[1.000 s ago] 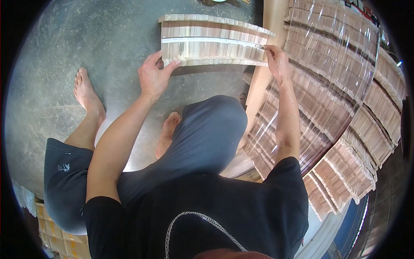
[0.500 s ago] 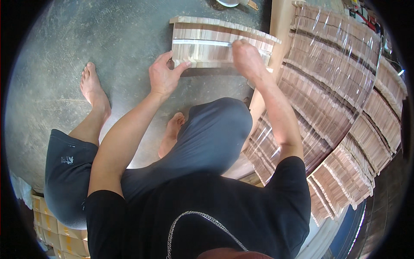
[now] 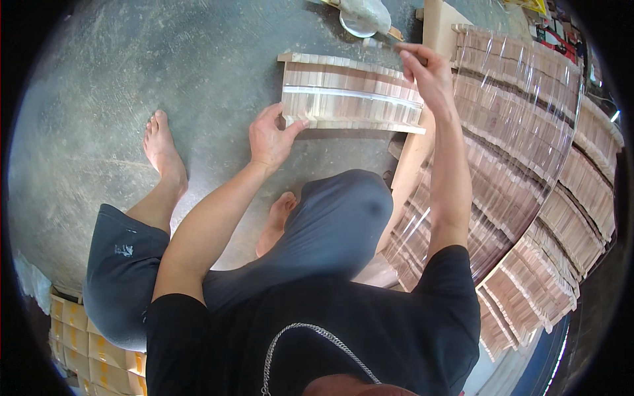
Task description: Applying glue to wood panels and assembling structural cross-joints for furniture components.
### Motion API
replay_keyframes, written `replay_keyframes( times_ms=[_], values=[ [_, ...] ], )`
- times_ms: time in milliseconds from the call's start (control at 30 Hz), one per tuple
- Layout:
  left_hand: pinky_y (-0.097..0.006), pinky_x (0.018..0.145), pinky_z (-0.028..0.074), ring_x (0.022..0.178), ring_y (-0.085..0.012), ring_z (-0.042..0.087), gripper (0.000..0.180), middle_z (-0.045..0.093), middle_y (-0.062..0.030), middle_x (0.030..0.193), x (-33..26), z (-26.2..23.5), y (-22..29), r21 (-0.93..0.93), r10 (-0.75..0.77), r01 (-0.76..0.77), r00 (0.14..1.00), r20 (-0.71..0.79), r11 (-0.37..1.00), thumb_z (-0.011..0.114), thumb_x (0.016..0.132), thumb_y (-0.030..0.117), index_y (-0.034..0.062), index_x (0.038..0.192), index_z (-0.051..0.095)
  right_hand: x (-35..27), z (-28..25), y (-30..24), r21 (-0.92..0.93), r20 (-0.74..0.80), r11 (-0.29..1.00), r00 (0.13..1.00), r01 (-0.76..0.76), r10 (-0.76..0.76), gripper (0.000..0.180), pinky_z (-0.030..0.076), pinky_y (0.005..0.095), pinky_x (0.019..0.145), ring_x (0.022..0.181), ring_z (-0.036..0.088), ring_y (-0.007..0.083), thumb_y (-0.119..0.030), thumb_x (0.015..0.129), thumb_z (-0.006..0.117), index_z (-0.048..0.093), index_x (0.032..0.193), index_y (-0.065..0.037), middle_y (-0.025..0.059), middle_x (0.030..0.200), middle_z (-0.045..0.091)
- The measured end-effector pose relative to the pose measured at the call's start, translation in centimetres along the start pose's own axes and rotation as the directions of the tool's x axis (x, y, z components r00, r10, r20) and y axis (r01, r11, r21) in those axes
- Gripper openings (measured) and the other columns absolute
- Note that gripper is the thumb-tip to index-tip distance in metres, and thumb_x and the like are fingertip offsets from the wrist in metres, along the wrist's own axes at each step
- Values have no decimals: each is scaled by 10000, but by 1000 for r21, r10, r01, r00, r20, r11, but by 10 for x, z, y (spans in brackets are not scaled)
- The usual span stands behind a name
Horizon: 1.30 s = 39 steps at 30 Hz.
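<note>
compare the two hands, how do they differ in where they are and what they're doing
The left hand rests at the near left corner of the row of wooden slats, thumb against its edge; the right hand is raised over the row's far right end. The left hand is spread and holds nothing; the right hand pinches a thin stick-like tool. Both are bare and at the same row of slats on the concrete floor.
</note>
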<state>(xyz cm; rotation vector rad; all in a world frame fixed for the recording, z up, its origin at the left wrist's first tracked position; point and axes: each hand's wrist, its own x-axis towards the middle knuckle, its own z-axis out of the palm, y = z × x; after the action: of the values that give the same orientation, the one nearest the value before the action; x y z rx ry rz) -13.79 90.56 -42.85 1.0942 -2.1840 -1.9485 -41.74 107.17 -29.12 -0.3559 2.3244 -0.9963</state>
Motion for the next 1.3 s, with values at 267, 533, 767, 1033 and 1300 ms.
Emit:
replay_keyframes(
  times_ms=[267, 533, 767, 1033, 1300],
  values=[
    [-355, 970, 574, 1112, -259, 686, 498, 636, -176, 1281, -1, -3, 21, -12, -82, 84, 989, 124, 996, 857, 802, 133, -60, 1220, 667, 116, 45, 94, -705, 31, 635, 909, 315, -416, 202, 560, 467, 811, 920, 710, 384, -121, 899, 628, 761, 1028, -39, 212, 925, 727],
    [-354, 979, 567, 1112, -263, 682, 530, 631, -178, 1288, 1, -8, 28, 15, -66, 65, 990, 124, 998, 860, 802, 135, -58, 1252, 657, 129, 54, 100, -367, -91, 930, 995, 9, -45, 186, 564, 400, 734, 808, 717, 264, -118, 914, 649, 757, 1032, -21, 141, 819, 730],
    [-360, 999, 556, 1136, -261, 668, 526, 626, -190, 1286, 0, -4, 21, -29, -79, 83, 990, 116, 996, 853, 808, 130, -57, 1258, 655, 121, 38, 115, 457, -19, 860, 964, -226, 264, 128, 495, 264, 582, 655, 559, 107, -49, 940, 684, 723, 994, 60, 32, 737, 616],
    [-367, 997, 558, 1145, -268, 666, 508, 622, -178, 1296, -3, -4, 19, -39, -84, 90, 988, 127, 995, 843, 815, 117, -61, 1251, 652, 120, 47, 104, -168, -203, 965, 965, -200, 164, 150, 534, 262, 621, 622, 638, 128, -105, 875, 740, 769, 955, 19, 63, 710, 686],
    [-368, 916, 544, 1038, -269, 660, 509, 657, -166, 1216, 0, 0, 15, -53, -53, 59, 994, 101, 997, 854, 787, 207, -27, 1205, 681, 132, 55, 114, 396, -86, 878, 941, -268, 326, 96, 491, 305, 504, 578, 592, 137, -38, 894, 717, 717, 943, 45, 69, 719, 653]
  ],
)
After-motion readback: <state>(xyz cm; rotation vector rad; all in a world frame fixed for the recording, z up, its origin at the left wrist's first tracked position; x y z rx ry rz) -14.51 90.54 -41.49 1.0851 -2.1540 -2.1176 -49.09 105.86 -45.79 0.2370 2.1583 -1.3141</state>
